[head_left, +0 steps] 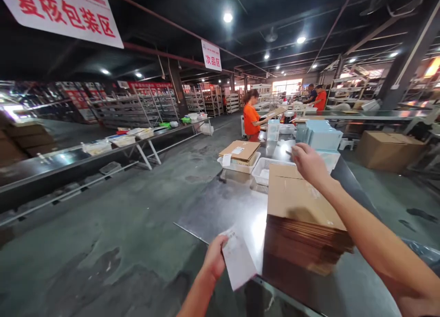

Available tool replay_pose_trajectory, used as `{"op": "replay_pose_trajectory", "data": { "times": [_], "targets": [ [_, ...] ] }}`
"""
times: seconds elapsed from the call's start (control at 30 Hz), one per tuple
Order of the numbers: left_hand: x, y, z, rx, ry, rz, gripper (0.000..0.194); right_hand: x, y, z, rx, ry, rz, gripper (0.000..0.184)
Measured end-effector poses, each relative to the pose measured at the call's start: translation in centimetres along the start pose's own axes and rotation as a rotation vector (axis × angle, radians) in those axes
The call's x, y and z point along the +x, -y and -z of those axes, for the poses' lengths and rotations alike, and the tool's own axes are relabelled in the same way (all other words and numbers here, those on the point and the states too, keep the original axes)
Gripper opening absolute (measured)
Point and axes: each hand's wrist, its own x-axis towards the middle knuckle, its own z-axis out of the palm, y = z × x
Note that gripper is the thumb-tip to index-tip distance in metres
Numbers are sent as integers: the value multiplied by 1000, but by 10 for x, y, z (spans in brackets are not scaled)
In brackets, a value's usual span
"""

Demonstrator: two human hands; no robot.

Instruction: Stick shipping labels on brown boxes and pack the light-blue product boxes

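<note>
My left hand (214,257) is closed on a white paper slip (238,261) at the near edge of a shiny metal table (233,202). My right hand (309,163) reaches out over the far end of a tall stack of flattened cardboard boxes (302,216). Its fingers curl at the stack's far edge; whether they grip the top sheet is unclear. Just beyond the stack sits a white plastic basket (263,168).
Further along the table lie a second basket with cardboard on top (239,152), pale blue boxes (321,136) and a clear container (272,130). A person in an orange shirt (250,117) works at the far end. A long bench (103,149) runs on the left; a big carton (388,149) stands on the right.
</note>
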Motion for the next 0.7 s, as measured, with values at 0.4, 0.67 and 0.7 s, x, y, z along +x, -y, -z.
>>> {"op": "replay_pose_trajectory", "data": {
  "times": [0.4, 0.67, 0.7],
  "targets": [
    [-58, -11, -20, 193, 87, -480, 44, -148, 123, -67, 313, 858, 3, 28],
    [-64, -9, -6, -47, 18, -391, 54, -145, 127, -65, 546, 610, -64, 43],
    [-61, -7, -3, -74, -5, -359, 51, -142, 129, -63, 586, 540, -95, 42]
  ]
}}
